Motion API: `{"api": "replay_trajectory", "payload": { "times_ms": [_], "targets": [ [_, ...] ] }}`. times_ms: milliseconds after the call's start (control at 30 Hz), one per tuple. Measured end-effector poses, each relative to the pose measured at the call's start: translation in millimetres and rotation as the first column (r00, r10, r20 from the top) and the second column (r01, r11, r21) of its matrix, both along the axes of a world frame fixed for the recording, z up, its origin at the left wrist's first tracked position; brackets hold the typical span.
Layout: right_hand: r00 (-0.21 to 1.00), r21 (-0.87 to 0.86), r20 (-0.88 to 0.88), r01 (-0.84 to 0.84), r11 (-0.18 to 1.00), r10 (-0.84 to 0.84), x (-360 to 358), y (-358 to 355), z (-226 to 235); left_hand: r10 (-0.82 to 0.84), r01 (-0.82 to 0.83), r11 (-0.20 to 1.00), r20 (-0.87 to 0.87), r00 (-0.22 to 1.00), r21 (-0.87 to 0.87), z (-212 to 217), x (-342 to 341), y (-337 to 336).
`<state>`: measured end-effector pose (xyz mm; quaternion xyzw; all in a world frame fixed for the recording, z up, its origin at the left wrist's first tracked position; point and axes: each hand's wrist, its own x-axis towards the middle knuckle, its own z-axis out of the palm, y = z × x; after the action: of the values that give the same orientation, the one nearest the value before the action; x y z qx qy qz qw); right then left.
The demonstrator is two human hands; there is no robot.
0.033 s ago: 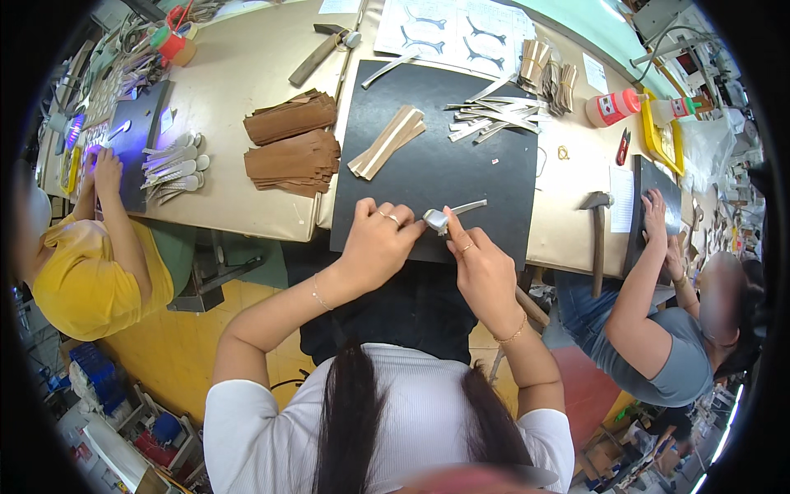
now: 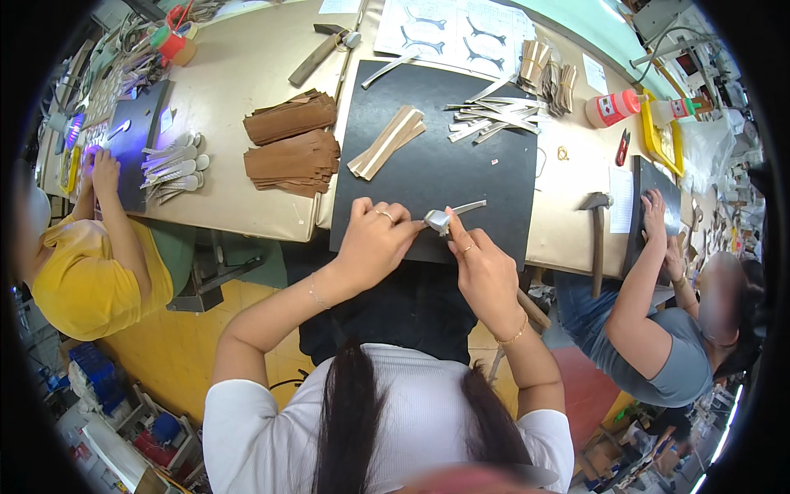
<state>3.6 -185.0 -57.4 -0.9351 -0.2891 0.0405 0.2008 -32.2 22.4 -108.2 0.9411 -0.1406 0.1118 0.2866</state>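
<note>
Over the near part of a black mat (image 2: 485, 177), a small silvery piece (image 2: 437, 221) sits between the person's two hands, seen by me from afar through the head camera. The right hand (image 2: 484, 276) has its thumb and index fingers clamped on the piece's right side. The fingers of the left hand (image 2: 374, 245) come together at its left edge; whether they grip it, I cannot tell from here. A narrow pale strip (image 2: 471, 206) runs off to the right from behind the right index finger; I cannot make out whether the two are joined.

Farther up the mat, crossed tan strips (image 2: 387, 142) lie to the left of a loose pile of pale strips (image 2: 498, 119). To the left on the worktop (image 2: 222, 90), I see two stacks of brown pieces (image 2: 292, 160), one just beyond the other, and a hammer (image 2: 315, 62) past them. To the right, a second hammer (image 2: 598, 239) lies with its handle over the near edge, and red snips (image 2: 623, 146) rest beside a yellow tray (image 2: 662, 136). A co-worker in yellow (image 2: 107, 280) sits at left, another in grey-blue (image 2: 658, 354) at right.
</note>
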Motion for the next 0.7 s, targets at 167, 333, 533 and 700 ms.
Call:
{"api": "replay_trajectory", "payload": {
  "times_ms": [167,333,533,700],
  "targets": [
    [1.000,0.028,0.018,-0.013,1.000,0.013,7,-5,4,-0.038,0.038,0.999,-0.001,0.999,-0.024,-3,1,7],
    [0.999,0.189,0.045,0.006,0.982,-0.015,4,8,-1,-0.041,0.025,0.992,0.127,0.991,0.126,-6,2,5],
    [0.999,0.012,0.005,-0.038,0.999,0.037,6,4,-1,-0.033,0.034,0.999,0.082,0.996,-0.021,-6,1,15],
    [0.999,0.172,0.029,-0.032,0.985,0.027,2,7,1,-0.041,0.031,0.996,0.133,0.990,0.082,-6,-2,11]
  ]
}}
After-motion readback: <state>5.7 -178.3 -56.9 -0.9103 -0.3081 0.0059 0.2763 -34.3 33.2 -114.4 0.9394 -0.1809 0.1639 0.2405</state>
